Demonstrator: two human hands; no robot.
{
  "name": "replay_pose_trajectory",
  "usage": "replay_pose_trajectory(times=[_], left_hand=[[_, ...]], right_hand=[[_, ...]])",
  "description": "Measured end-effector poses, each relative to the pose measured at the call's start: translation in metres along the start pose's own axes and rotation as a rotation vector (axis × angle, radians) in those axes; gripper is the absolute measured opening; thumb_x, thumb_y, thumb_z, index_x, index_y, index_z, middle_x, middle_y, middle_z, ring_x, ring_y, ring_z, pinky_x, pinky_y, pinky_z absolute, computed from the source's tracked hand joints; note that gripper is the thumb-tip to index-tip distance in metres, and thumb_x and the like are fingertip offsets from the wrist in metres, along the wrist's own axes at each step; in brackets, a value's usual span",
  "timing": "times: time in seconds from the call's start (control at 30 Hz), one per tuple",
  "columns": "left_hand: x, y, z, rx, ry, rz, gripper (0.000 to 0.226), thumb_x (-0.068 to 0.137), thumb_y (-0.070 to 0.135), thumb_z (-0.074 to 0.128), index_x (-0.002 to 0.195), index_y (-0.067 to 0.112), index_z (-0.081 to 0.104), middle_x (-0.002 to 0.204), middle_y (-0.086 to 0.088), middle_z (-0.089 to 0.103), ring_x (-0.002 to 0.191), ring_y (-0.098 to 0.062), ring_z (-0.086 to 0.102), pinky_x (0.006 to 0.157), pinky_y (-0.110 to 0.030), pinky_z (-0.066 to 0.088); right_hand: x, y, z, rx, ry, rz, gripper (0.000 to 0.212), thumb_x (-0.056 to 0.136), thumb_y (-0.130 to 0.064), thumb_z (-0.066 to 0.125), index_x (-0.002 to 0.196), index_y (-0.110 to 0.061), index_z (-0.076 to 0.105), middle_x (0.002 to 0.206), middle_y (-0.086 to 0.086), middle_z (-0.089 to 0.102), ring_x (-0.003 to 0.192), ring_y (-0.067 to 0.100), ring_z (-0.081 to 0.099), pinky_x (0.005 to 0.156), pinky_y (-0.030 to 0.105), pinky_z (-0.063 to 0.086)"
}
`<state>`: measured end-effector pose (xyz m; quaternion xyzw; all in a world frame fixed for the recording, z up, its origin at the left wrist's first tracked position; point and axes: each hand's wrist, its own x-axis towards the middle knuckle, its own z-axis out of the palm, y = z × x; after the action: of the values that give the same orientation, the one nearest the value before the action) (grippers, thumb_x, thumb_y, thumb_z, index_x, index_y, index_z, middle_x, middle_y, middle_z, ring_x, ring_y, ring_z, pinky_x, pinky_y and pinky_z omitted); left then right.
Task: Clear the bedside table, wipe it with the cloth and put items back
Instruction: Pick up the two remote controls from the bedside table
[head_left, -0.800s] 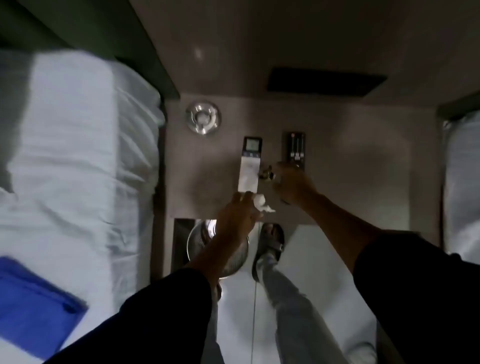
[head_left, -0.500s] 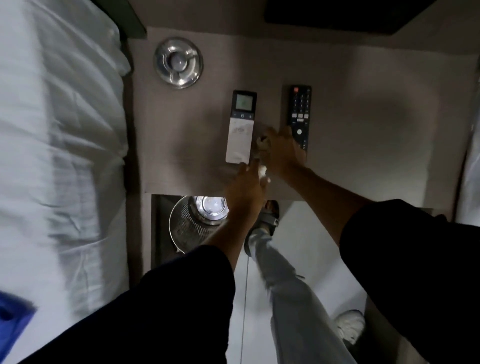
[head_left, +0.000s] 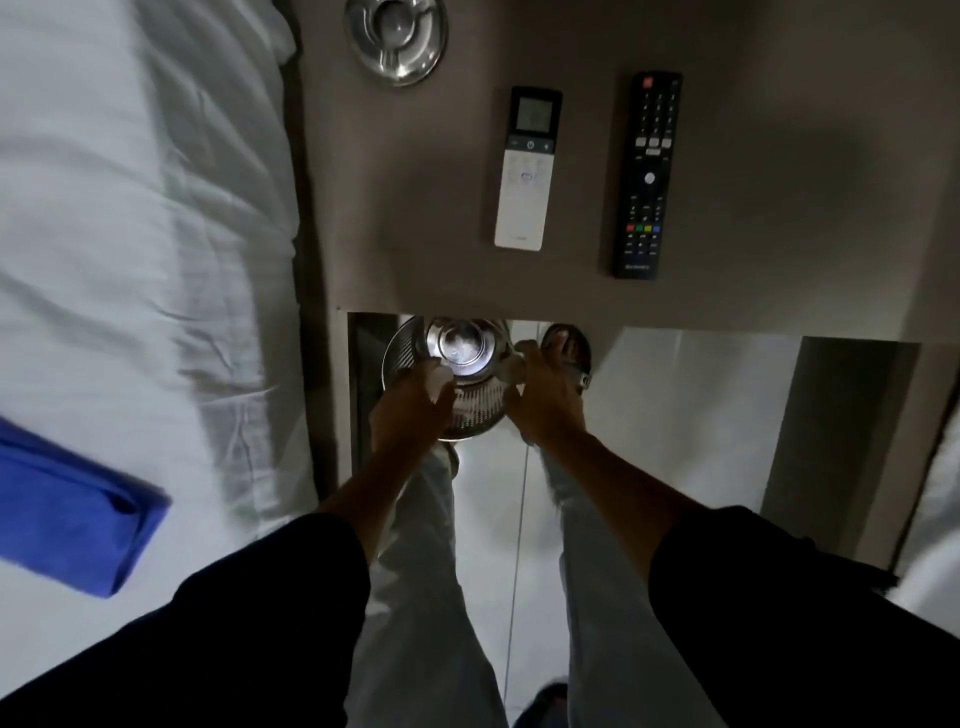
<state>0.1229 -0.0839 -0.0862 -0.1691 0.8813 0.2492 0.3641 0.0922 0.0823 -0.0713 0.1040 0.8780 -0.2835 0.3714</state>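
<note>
Both hands, left (head_left: 410, 402) and right (head_left: 540, 397), grip the round ribbed shiny steel bin (head_left: 447, 379) on the floor just below the grey surface's (head_left: 415, 218) near edge; probably light, rigid and slick, best held by its rim

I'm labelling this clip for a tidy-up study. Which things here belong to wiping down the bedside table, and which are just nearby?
Part of the job:
bedside table
white remote
black remote
metal ashtray
blue cloth, lying on the bed
left hand and right hand

Just nearby:
metal bin, between both hands
white bedding
</note>
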Motion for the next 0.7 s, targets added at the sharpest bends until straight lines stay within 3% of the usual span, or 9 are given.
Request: replay_pose_trajectory(times=[0.1, 0.17, 0.3, 0.37, 0.43, 0.57, 0.63, 0.7], left_hand=[[0.002, -0.006, -0.001, -0.035, 0.031, -0.03, 0.046, 0.093, 0.045, 0.054, 0.131, 0.018, 0.054, 0.128, -0.012, 0.064, 0.117, -0.032, 0.061, 0.1, -0.045, 0.047], [0.007, 0.007, -0.01, -0.003, 0.109, 0.002, 0.041, 0.094, 0.051, 0.047, 0.124, 0.024, 0.057, 0.123, -0.007, 0.067, 0.112, -0.03, 0.064, 0.096, -0.044, 0.05], [0.022, 0.057, -0.031, -0.037, 0.301, 0.122, 0.025, 0.093, 0.042, 0.047, 0.109, 0.027, 0.061, 0.112, -0.003, 0.069, 0.098, -0.028, 0.067, 0.08, -0.038, 0.056], [0.031, 0.091, -0.036, -0.037, 0.423, 0.264, 0.023, 0.093, 0.037, 0.054, 0.104, 0.021, 0.065, 0.105, -0.006, 0.069, 0.088, -0.029, 0.068, 0.071, -0.039, 0.057], [0.048, 0.127, -0.039, 0.015, 0.495, 0.37, 0.032, 0.091, 0.039, 0.058, 0.111, 0.014, 0.066, 0.109, -0.012, 0.066, 0.093, -0.031, 0.066, 0.074, -0.04, 0.055], [0.089, 0.184, -0.039, -0.024, 0.37, 0.13, 0.075, 0.083, 0.048, 0.065, 0.145, 0.019, 0.035, 0.15, -0.019, 0.035, 0.134, -0.037, 0.038, 0.102, -0.048, 0.039], [0.103, 0.193, -0.041, -0.07, 0.312, 0.037, 0.084, 0.082, 0.03, 0.069, 0.15, 0.018, 0.023, 0.153, -0.017, 0.03, 0.137, -0.037, 0.034, 0.105, -0.05, 0.035], [0.109, 0.19, -0.045, -0.086, 0.32, 0.006, 0.086, 0.082, 0.018, 0.068, 0.151, 0.015, 0.018, 0.149, -0.017, 0.037, 0.132, -0.037, 0.039, 0.102, -0.049, 0.036]], right_hand=[[0.003, -0.003, 0.004, 0.024, -0.079, 0.027, 0.063, 0.084, -0.012, 0.064, 0.138, -0.019, 0.032, 0.125, 0.016, 0.054, 0.111, 0.035, 0.059, 0.084, 0.043, 0.052], [0.006, -0.003, -0.008, 0.046, -0.025, 0.026, 0.061, 0.084, -0.014, 0.063, 0.136, -0.02, 0.032, 0.122, 0.017, 0.058, 0.107, 0.036, 0.06, 0.083, 0.046, 0.053], [0.02, 0.004, -0.055, 0.049, 0.314, -0.011, 0.037, 0.088, -0.012, 0.05, 0.123, -0.014, 0.04, 0.119, 0.015, 0.056, 0.094, 0.034, 0.062, 0.069, 0.043, 0.054], [0.035, 0.012, -0.084, 0.025, 0.483, 0.001, 0.033, 0.088, -0.014, 0.052, 0.119, -0.012, 0.042, 0.12, 0.015, 0.052, 0.098, 0.029, 0.058, 0.072, 0.041, 0.055], [0.055, 0.02, -0.112, 0.016, 0.57, 0.072, 0.039, 0.083, -0.019, 0.059, 0.117, -0.011, 0.042, 0.12, 0.015, 0.049, 0.105, 0.031, 0.052, 0.079, 0.04, 0.048], [0.09, 0.026, -0.145, -0.024, 0.423, 0.227, 0.064, 0.076, -0.039, 0.071, 0.124, -0.012, 0.038, 0.128, 0.018, 0.047, 0.117, 0.037, 0.047, 0.087, 0.048, 0.045], [0.099, 0.025, -0.146, -0.039, 0.31, 0.232, 0.074, 0.072, -0.04, 0.076, 0.127, -0.013, 0.034, 0.126, 0.02, 0.053, 0.114, 0.039, 0.053, 0.089, 0.052, 0.048], [0.102, 0.022, -0.144, -0.051, 0.261, 0.213, 0.08, 0.069, -0.036, 0.08, 0.129, -0.013, 0.031, 0.123, 0.02, 0.056, 0.11, 0.04, 0.056, 0.088, 0.052, 0.05]])
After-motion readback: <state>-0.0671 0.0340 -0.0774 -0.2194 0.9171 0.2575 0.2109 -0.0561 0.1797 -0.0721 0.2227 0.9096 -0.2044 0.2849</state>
